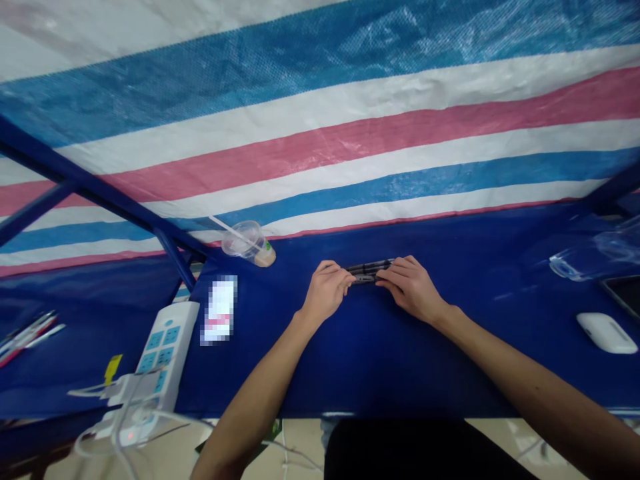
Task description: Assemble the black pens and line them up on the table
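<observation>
My left hand (326, 292) and my right hand (411, 287) meet over the blue table (380, 353), each with fingers closed on one end of a small bundle of dark pens (369, 270). The bundle lies level between the two hands, just above or on the cloth; I cannot tell which. The ends of the pens are hidden under my fingers.
A plastic cup with a straw (247, 243) lies tilted at the back left. A white card (220, 310) and a white power strip with plugs (157, 357) are left; pens (27, 330) far left. A white case (606, 331), clear plastic (590, 257) and a dark tablet (625, 293) sit right. A striped tarp (320, 133) hangs behind.
</observation>
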Demonstrator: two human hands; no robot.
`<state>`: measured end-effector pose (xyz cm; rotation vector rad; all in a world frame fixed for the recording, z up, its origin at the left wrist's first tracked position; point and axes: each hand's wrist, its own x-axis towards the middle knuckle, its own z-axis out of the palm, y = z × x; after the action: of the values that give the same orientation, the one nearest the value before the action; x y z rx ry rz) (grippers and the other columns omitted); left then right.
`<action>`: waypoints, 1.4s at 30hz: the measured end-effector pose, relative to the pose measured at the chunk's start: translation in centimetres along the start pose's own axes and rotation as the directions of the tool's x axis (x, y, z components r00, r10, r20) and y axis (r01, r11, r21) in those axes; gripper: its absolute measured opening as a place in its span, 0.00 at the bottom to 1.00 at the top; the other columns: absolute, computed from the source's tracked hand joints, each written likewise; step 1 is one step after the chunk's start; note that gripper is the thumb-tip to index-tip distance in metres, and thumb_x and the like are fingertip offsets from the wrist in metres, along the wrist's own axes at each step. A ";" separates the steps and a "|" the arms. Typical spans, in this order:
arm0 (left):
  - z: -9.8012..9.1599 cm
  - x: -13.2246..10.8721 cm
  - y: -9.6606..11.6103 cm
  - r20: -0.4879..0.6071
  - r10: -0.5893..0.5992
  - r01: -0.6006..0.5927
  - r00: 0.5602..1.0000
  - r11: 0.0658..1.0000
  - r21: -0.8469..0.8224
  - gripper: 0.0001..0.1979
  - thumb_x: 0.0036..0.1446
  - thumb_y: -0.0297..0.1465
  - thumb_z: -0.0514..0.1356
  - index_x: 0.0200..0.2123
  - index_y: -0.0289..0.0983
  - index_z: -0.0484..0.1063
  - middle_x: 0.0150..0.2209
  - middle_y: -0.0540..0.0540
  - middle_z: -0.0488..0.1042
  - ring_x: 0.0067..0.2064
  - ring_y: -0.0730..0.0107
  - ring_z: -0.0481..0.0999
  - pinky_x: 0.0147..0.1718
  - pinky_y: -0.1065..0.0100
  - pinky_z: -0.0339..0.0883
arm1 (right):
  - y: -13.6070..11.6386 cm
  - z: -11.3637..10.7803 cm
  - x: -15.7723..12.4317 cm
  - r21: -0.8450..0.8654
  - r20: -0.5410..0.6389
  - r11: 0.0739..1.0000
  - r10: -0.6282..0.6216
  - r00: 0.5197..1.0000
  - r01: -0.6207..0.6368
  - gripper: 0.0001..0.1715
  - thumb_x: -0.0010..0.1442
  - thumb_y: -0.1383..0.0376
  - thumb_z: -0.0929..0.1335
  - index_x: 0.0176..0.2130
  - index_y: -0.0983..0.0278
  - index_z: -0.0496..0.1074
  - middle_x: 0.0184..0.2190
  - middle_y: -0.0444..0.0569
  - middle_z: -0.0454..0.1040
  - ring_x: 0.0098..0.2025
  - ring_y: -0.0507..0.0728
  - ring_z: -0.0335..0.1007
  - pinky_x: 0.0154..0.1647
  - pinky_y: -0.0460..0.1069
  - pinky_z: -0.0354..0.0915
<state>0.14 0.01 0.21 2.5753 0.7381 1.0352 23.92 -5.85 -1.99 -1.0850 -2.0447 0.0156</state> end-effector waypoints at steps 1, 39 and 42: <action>0.0 0.0 0.1 -0.006 -0.008 0.008 1.000 1.000 0.008 0.18 0.74 0.32 0.53 0.29 0.38 0.72 0.21 0.53 0.74 0.27 0.72 0.72 0.44 0.60 0.68 | -0.1 -0.1 0.0 -0.002 -0.004 1.000 -0.002 1.000 0.002 0.07 0.71 0.65 0.67 0.43 0.63 0.77 0.32 0.49 0.79 0.35 0.58 0.68 0.38 0.54 0.58; -0.5 0.3 0.2 0.126 0.055 -0.067 0.990 0.994 0.086 0.08 0.70 0.33 0.60 0.41 0.39 0.79 0.42 0.45 0.82 0.47 0.61 0.76 0.47 0.57 0.68 | -0.2 -0.1 -0.2 0.012 0.049 1.000 -0.022 0.999 0.021 0.09 0.71 0.66 0.66 0.45 0.61 0.77 0.34 0.50 0.80 0.37 0.59 0.70 0.40 0.55 0.60; -0.6 0.4 0.4 0.133 0.063 -0.078 0.989 0.991 0.110 0.11 0.67 0.38 0.63 0.47 0.39 0.78 0.44 0.44 0.81 0.48 0.60 0.75 0.48 0.55 0.68 | -0.2 0.0 -0.3 0.016 0.051 1.000 -0.026 0.998 0.026 0.09 0.72 0.66 0.66 0.47 0.61 0.77 0.36 0.51 0.81 0.39 0.59 0.72 0.42 0.55 0.61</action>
<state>0.10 -0.07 0.99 2.7548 0.6977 0.8585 23.85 -6.13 -2.13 -1.0581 -2.1005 0.0462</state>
